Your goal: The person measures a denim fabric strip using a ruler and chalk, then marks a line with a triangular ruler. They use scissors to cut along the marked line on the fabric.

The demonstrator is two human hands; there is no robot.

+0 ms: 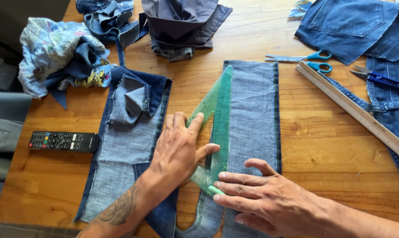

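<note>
The right hand (270,198), at five o'clock, pinches a pale green chalk stick (216,190) at the base of the translucent green plastic triangle ruler (217,119). The left hand (177,150) lies flat, fingers spread, pinning it on the grey-blue denim strip (254,114) mid-surface. Marking looks underway; steady ruler pressure matters.

At the centre of the frame a green transparent set square (220,115) lies along a strip of grey-blue denim (254,119) on a wooden table (314,132). The left hand (178,150) presses flat on the square's lower part, fingers spread. The right hand (256,196), at the lower right, pinches a small pale green chalk piece (216,190) against the square's bottom corner. Left of centre lies another denim piece (129,136), and beyond it a black remote control (63,141). At the upper right sit blue-handled scissors (303,58) and a wooden ruler (354,110).
</note>
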